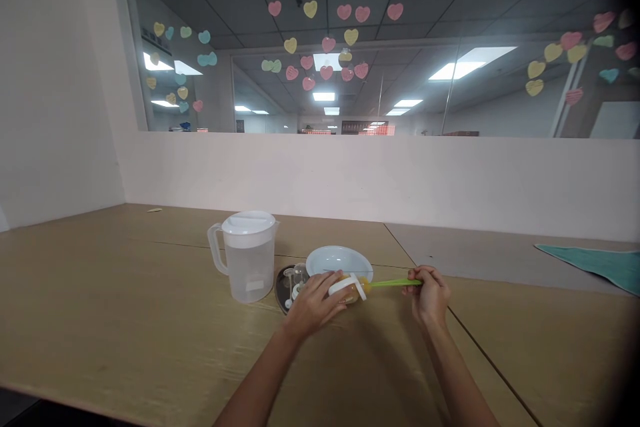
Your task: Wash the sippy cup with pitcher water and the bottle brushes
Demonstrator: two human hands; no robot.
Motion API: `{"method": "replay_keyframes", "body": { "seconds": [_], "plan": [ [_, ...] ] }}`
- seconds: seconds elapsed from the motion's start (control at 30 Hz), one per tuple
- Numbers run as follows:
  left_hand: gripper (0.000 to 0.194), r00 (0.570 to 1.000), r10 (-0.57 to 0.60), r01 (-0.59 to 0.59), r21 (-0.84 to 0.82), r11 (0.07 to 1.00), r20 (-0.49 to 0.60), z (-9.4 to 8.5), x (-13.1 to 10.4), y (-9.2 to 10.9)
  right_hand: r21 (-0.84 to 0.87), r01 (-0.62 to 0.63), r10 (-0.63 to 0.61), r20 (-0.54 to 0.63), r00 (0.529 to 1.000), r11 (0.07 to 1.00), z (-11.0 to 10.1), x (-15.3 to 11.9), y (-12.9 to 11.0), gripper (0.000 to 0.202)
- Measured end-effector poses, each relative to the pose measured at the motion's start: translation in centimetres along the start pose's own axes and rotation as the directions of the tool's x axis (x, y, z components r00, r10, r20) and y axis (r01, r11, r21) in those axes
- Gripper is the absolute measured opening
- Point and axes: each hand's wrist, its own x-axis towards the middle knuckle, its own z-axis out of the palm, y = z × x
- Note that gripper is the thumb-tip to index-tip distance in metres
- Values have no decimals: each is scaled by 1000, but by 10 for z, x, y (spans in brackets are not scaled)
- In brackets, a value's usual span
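My left hand (315, 305) is closed around a small clear baby bottle (350, 292) with white side handles, tilted on its side with its mouth to the right. A bottle brush (395, 283) with a bright green handle runs into that mouth, and some of its yellow head shows at the opening. The far end of the handle is gripped in the fingers of my right hand (431, 293). Just behind the bottle sits a pale blue-white bowl (340, 255). Left of it, a dark round tray (281, 288) carries small clear and white bottle parts, partly covered by my left hand.
A translucent lidded pitcher (250, 267) stands left of the tray, its handle facing left. A teal cloth (600, 263) lies at the right of the brown table (125, 320). Behind are a white wall and a window with heart-shaped notes.
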Motion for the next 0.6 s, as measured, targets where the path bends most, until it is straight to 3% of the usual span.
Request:
{"method": "replay_keyframes", "body": {
  "seconds": [0.23,0.4,0.5,0.6],
  "plan": [
    [34,1000,-26,27,84,996,-18,-2,-2,-10,30,47,-41,-171,984,998,-16,15,7,10],
    [32,984,-174,179,134,975,-46,-5,-7,-26,-16,148,-141,-422,896,989,-34,30,17,13],
    [37,983,-184,185,165,969,-21,-7,-11,-36,-55,173,-178,-467,866,983,-37,33,23,13],
    [42,987,-162,155,205,966,19,-10,-12,-38,-80,189,-204,-453,868,979,-33,32,26,11]
  ]
}}
